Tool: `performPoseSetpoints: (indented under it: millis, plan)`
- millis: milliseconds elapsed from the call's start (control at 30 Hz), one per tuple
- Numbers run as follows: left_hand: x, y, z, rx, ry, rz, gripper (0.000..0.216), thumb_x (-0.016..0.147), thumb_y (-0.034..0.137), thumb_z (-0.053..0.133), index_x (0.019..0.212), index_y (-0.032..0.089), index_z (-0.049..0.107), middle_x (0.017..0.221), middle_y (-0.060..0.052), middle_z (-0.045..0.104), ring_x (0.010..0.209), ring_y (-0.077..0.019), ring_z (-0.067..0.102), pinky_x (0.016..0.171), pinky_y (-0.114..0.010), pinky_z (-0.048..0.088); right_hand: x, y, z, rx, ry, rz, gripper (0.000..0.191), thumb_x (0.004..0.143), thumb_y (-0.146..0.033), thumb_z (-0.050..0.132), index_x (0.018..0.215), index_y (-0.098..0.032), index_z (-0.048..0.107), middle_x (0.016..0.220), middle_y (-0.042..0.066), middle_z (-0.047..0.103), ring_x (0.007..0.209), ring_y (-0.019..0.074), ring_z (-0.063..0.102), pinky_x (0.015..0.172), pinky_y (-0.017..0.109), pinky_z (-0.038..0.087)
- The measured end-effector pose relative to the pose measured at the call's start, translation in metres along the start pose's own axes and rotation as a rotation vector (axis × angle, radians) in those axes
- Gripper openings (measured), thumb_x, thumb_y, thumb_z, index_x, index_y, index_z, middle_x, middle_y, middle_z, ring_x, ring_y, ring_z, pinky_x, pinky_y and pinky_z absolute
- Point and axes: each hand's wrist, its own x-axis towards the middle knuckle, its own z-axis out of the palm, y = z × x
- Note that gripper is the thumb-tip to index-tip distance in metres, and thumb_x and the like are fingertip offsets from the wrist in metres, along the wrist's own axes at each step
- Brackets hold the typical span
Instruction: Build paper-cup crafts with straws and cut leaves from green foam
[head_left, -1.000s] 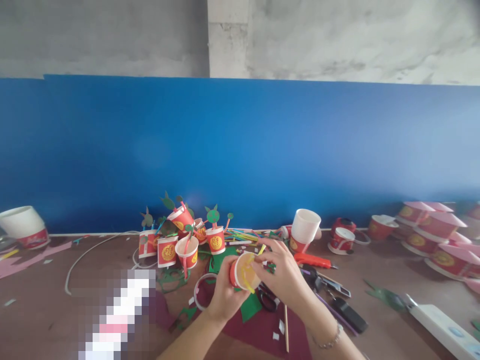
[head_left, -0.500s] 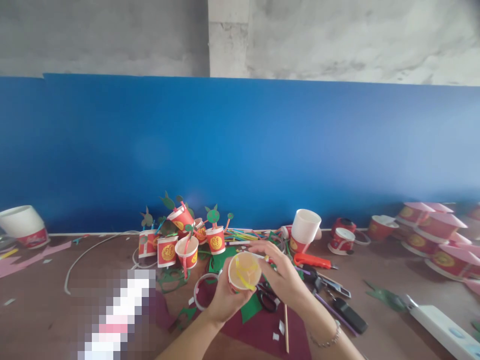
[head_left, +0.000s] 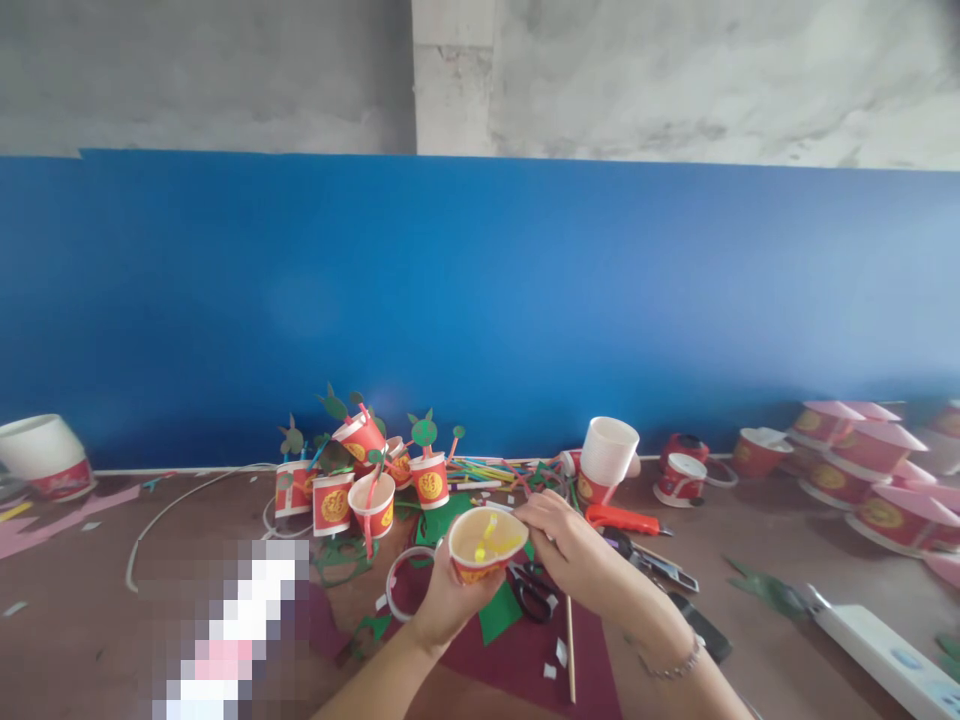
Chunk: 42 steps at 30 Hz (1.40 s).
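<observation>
My left hand is wrapped round a red paper cup from below and the left. The cup tips toward me, and its mouth shows yellow strips inside. At the cup's right side, my right hand has its fingers closed at the rim, which looks pulled out to a point there. Its fingertips are partly hidden. Beneath both hands lie a dark red sheet, green paper, black-handled scissors and a thin wooden stick.
Decorated red cups with straws and green paper shapes stand at the back left, near a tape roll. A white cup, an orange cutter, pink-topped cups and a power strip are on the right. A blue partition rises behind.
The cup has tilted, so its red side shows below the rim. My right hand has turned and closed its fingers on the rim, where they were raised and spread before.
</observation>
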Motion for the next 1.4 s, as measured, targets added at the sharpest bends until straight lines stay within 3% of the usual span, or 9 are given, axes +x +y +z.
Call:
performPoseSetpoints:
  millis: [367, 533, 633, 733, 867, 1000, 1167, 1300, 1400]
  plan:
    - [-0.002, 0.012, -0.003, -0.105, -0.143, -0.058, 0.048, 0.064, 0.046, 0.077, 0.101, 0.016, 0.067, 0.103, -0.014, 0.069, 0.101, -0.0325, 0.061, 0.093, -0.05, 0.044, -0.001, -0.004, -0.002, -0.162, 0.242, 0.032, 0.024, 0.074, -0.005, 0.043, 0.086, -0.018, 0.059, 0.071, 0.003, 0.055, 0.069, 0.0174, 0.052, 0.062, 0.028, 0.043]
    - [-0.001, 0.005, -0.008, -0.122, -0.118, -0.11, 0.057, 0.063, 0.04, 0.079, 0.111, 0.016, 0.06, 0.111, -0.015, 0.065, 0.107, -0.0323, 0.058, 0.097, -0.049, 0.041, -0.001, -0.009, -0.011, -0.117, 0.301, -0.022, 0.021, 0.084, -0.017, 0.049, 0.099, -0.021, 0.064, 0.094, 0.009, 0.063, 0.091, 0.0233, 0.054, 0.082, 0.04, 0.043]
    - [-0.001, 0.005, -0.008, -0.187, -0.176, -0.114, 0.067, 0.063, 0.036, 0.08, 0.121, 0.02, 0.052, 0.119, -0.014, 0.06, 0.111, -0.0312, 0.055, 0.097, -0.046, 0.04, -0.004, -0.018, -0.009, 0.121, 0.177, -0.024, 0.019, 0.085, -0.02, 0.052, 0.094, -0.021, 0.068, 0.091, 0.007, 0.065, 0.077, 0.0176, 0.056, 0.071, 0.031, 0.046]
    - [-0.001, 0.003, -0.006, -0.278, -0.272, -0.077, 0.062, 0.066, 0.033, 0.079, 0.119, 0.025, 0.049, 0.119, -0.01, 0.059, 0.111, -0.0278, 0.055, 0.095, -0.043, 0.041, -0.007, -0.029, 0.0, 0.287, -0.033, 0.137, 0.02, 0.083, -0.021, 0.056, 0.097, -0.022, 0.069, 0.075, 0.002, 0.065, 0.052, 0.0097, 0.046, 0.047, 0.022, 0.036]
    - [-0.001, -0.006, -0.004, -0.359, -0.337, -0.07, 0.049, 0.069, 0.029, 0.077, 0.108, 0.026, 0.048, 0.108, -0.005, 0.059, 0.101, -0.0219, 0.059, 0.083, -0.033, 0.047, -0.003, -0.037, 0.01, 0.269, -0.057, 0.227, 0.017, 0.08, -0.018, 0.056, 0.082, -0.024, 0.072, 0.069, -0.002, 0.064, 0.055, 0.0095, 0.046, 0.05, 0.021, 0.033]
    - [-0.001, -0.013, -0.004, -0.286, -0.329, -0.006, 0.043, 0.072, 0.019, 0.074, 0.104, 0.023, 0.046, 0.099, -0.002, 0.057, 0.091, -0.0159, 0.058, 0.077, -0.026, 0.045, 0.002, -0.038, 0.009, 0.3, -0.048, 0.184, 0.014, 0.079, -0.015, 0.055, 0.073, -0.021, 0.067, 0.076, -0.002, 0.065, 0.062, 0.0102, 0.049, 0.057, 0.021, 0.036]
    - [-0.002, -0.01, -0.001, -0.219, -0.294, -0.008, 0.041, 0.076, 0.02, 0.068, 0.109, 0.021, 0.044, 0.101, -0.004, 0.056, 0.09, -0.0151, 0.057, 0.078, -0.027, 0.044, 0.002, -0.032, 0.011, 0.296, 0.0, 0.283, 0.012, 0.081, -0.02, 0.051, 0.078, -0.02, 0.062, 0.066, -0.003, 0.06, 0.053, 0.0092, 0.044, 0.051, 0.02, 0.033]
    - [-0.001, -0.006, -0.002, 0.024, -0.206, 0.082, 0.042, 0.073, 0.017, 0.066, 0.11, 0.019, 0.045, 0.099, -0.005, 0.057, 0.086, -0.0168, 0.056, 0.076, -0.03, 0.046, 0.001, -0.025, 0.019, 0.178, 0.053, 0.333, 0.011, 0.076, -0.018, 0.052, 0.076, -0.02, 0.062, 0.063, -0.003, 0.058, 0.055, 0.0105, 0.046, 0.054, 0.022, 0.032]
    - [0.0, -0.004, -0.005, 0.258, -0.119, 0.146, 0.043, 0.072, 0.016, 0.064, 0.111, 0.018, 0.045, 0.1, -0.006, 0.058, 0.087, -0.0189, 0.056, 0.078, -0.033, 0.046, 0.002, -0.021, 0.022, 0.27, 0.053, 0.372, 0.013, 0.075, -0.016, 0.049, 0.077, -0.019, 0.062, 0.066, -0.002, 0.059, 0.058, 0.0114, 0.047, 0.056, 0.023, 0.034]
